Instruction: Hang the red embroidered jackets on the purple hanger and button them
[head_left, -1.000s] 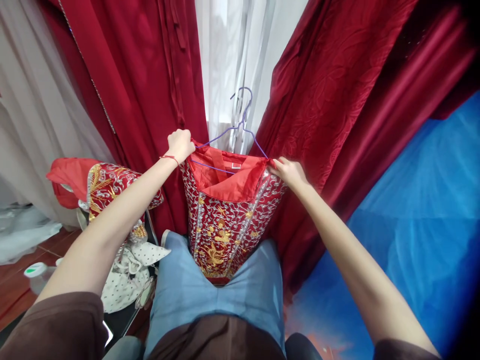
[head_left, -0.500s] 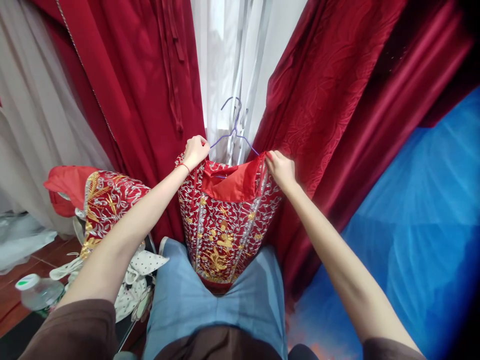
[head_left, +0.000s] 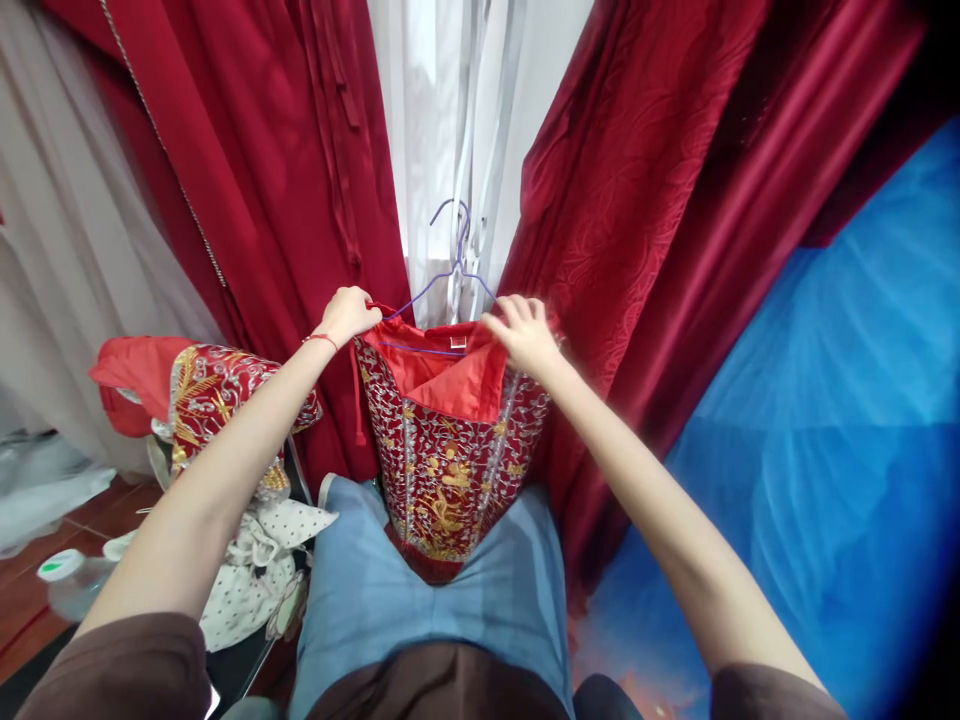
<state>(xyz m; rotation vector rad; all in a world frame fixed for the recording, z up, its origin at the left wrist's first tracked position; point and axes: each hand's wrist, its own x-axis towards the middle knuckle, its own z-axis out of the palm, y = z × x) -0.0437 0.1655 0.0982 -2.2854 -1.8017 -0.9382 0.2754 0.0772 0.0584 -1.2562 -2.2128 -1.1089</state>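
Observation:
A dark red sleeveless-looking garment [head_left: 450, 490] with gold and silver embroidery and a bright red lining stands between my knees. A thin purple wire hanger [head_left: 459, 262] is partly inside its neck opening, with the hook up. My left hand [head_left: 349, 314] is closed on the garment's left upper edge, by one end of the hanger. Over the right upper edge, close to the hanger's other arm, my right hand [head_left: 523, 335] has its fingers spread. The palm side of that hand is hidden.
Red drapes [head_left: 300, 160] hang on both sides, with sheer white cloth [head_left: 420, 120] between. Another embroidered red garment [head_left: 217, 395] lies at left above dotted white fabric [head_left: 251, 590]. A plastic bottle [head_left: 75, 585] stands there. Blue fabric [head_left: 810, 480] covers the right side.
My left hand has moved left and slightly down, and the neck opening shows wider. My right hand has shifted left, its fingers now spread. More of the hanger's bottom bar shows.

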